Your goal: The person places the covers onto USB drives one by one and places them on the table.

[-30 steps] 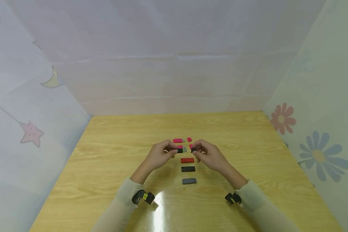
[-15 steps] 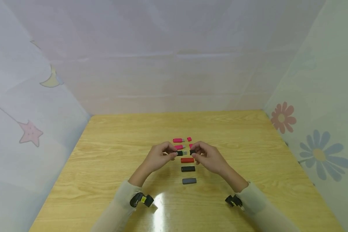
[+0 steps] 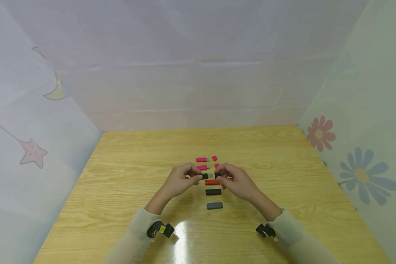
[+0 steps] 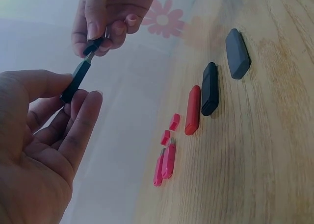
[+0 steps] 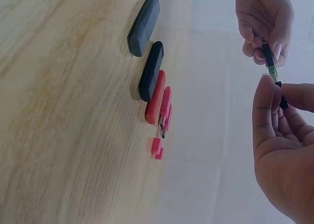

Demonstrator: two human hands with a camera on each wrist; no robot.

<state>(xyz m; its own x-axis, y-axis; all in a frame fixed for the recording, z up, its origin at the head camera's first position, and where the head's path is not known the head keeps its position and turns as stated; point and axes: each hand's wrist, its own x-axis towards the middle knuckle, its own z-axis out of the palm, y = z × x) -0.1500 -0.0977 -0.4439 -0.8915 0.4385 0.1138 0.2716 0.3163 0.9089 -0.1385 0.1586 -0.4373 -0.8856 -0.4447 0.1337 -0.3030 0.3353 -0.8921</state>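
Between thumb and fingers, my left hand (image 3: 181,179) pinches a black USB stick (image 4: 76,81) whose metal plug (image 3: 210,176) points right. Its black cap (image 3: 217,175) is pinched by my right hand (image 3: 236,181). In the head view a small gap shows between plug and cap; in the right wrist view the plug's tip (image 5: 274,76) looks very close to the cap. Both pieces are held above the table. Just behind the hands lie two pink USB sticks (image 3: 202,160) with bare plugs, their pink caps (image 3: 214,158) apart on the right.
In front of the held stick, a red USB stick (image 3: 212,182), a black one (image 3: 213,192) and a grey one (image 3: 215,206) lie in a column on the wooden table (image 3: 135,154), all capped. Pale printed curtains (image 3: 198,91) stand behind and at both sides.
Both hands have come slightly toward the body with the black stick and cap, uncovering more of the nearer pink stick. The gap between plug and cap has narrowed a little.
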